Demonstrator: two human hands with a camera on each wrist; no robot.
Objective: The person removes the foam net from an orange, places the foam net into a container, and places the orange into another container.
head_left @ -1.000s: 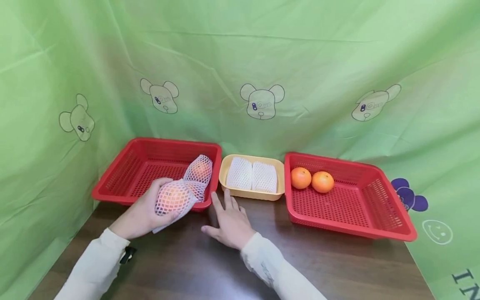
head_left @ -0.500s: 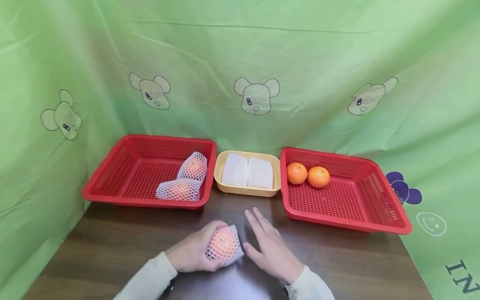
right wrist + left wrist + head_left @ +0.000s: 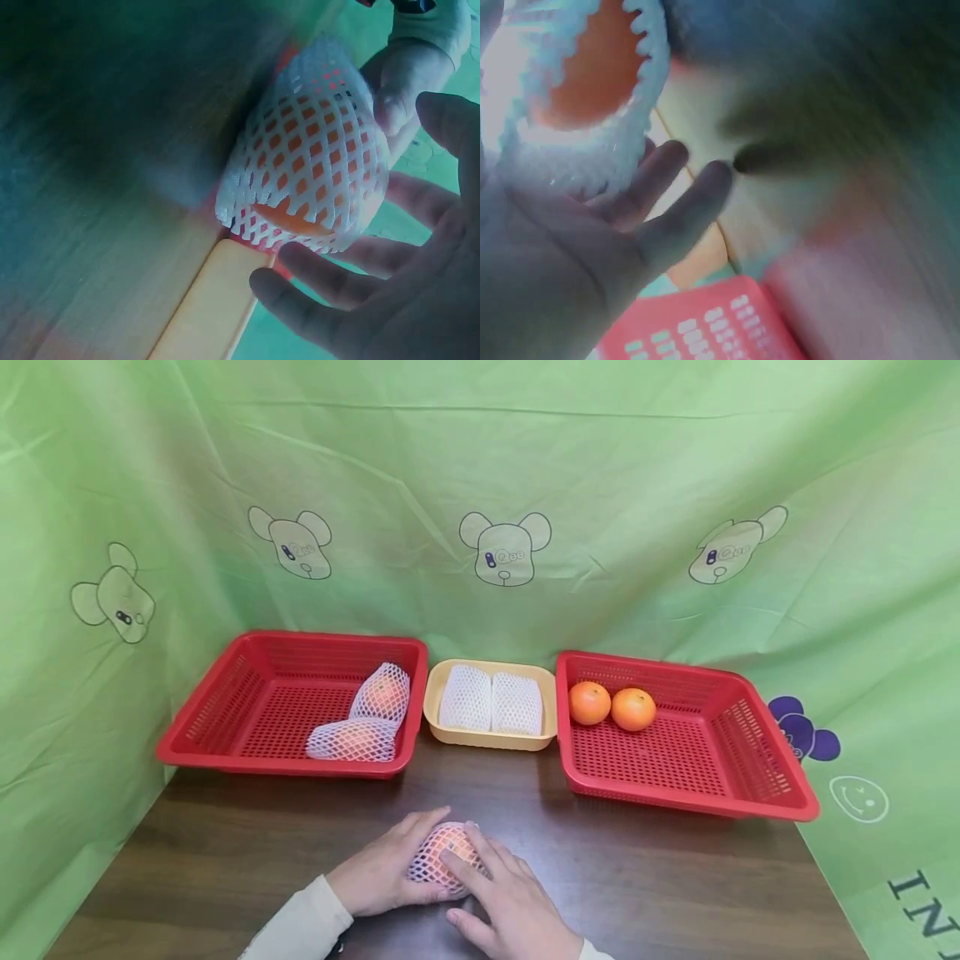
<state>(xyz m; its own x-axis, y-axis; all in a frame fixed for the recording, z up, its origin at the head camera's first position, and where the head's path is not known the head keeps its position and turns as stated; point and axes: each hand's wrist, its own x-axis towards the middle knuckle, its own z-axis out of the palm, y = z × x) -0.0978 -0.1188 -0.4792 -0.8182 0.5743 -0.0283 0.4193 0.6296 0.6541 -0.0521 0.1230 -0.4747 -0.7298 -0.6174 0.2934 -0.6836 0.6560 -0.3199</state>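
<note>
An orange point(image 3: 448, 852) in a white foam net sleeve point(image 3: 322, 142) is held over the front of the table. My left hand point(image 3: 382, 868) grips it from the left, thumb below and fingers behind. My right hand point(image 3: 513, 897) reaches over its right side, fingers extended and fingertips at the net. In the right wrist view the right fingers point(image 3: 322, 277) are spread beside the sleeve, and the orange shows through its open end. Two more netted oranges lie in the left red basket point(image 3: 213, 702), one point(image 3: 382, 693) behind the other point(image 3: 354, 742).
Between the baskets stands a yellow tray point(image 3: 491, 741) with two white foam net sleeves point(image 3: 467, 697). The right red basket point(image 3: 690, 802) holds two bare oranges point(image 3: 633, 709) at its left end. A green curtain point(image 3: 375, 460) hangs behind the brown wooden table point(image 3: 675, 893).
My left hand has carried the netted orange from the left basket's front edge to the table's front middle. My right hand has moved right and towards me, then onto the net.
</note>
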